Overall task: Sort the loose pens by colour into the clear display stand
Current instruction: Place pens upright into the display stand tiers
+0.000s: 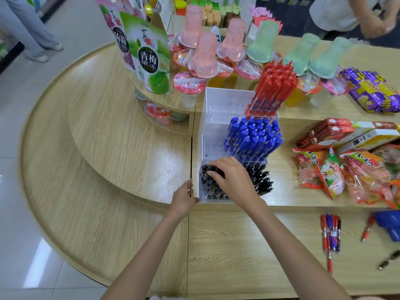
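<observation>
Snack bags [329, 176] and jelly cups [189, 83] around the display stand [218, 118]

table [238, 245]: light wood grain
centre: clear display stand [218, 105]
4 o'clock: loose pens [331, 232]
3 o'clock: snack bags [329, 172], boxes [324, 132]

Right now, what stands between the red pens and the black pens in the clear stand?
The blue pens stand in the middle tier, with the red pens behind them and the black pens in front; the head view shows this.
</observation>
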